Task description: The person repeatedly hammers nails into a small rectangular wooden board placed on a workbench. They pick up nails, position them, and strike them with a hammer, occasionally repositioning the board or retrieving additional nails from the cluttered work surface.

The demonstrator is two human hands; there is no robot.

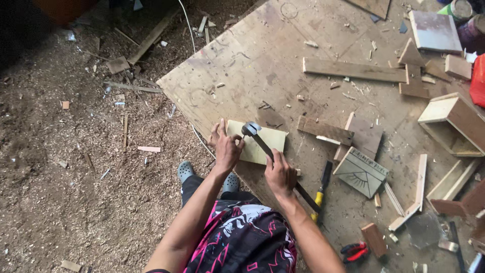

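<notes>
- Gripping a hammer (262, 145) in my right hand (279, 174), I have my fingers curled tight around the middle of its dark handle.
- The hammer's long axis runs on a diagonal: the butt end sticks out behind my right hand, toward my body and to my right, while the metal head (250, 129) points up and away to my left, well beyond my fingertips.
- The head sits over the top left part of a pale yellowish board (258, 144), just beside the fingertips of my left hand (226, 147).
- My left hand lies on the left edge of that board, fingers bent and narrow, thumb and forefinger pinched close under the hammer head; I cannot tell whether they hold anything small.
- The board lies flat near the corner of a large plywood sheet (262, 55), directly under both sets of fingers.
- Just to the right of my right hand lies a yellow-handled tool (320, 194), roughly parallel with the hammer.
- Farther right of those fingers rests a grey triangular square (360, 173), and beyond it scattered wood offcuts (353, 70).
- To the left of my left fingers, past the sheet's edge, the ground is covered with sawdust (76, 177).
</notes>
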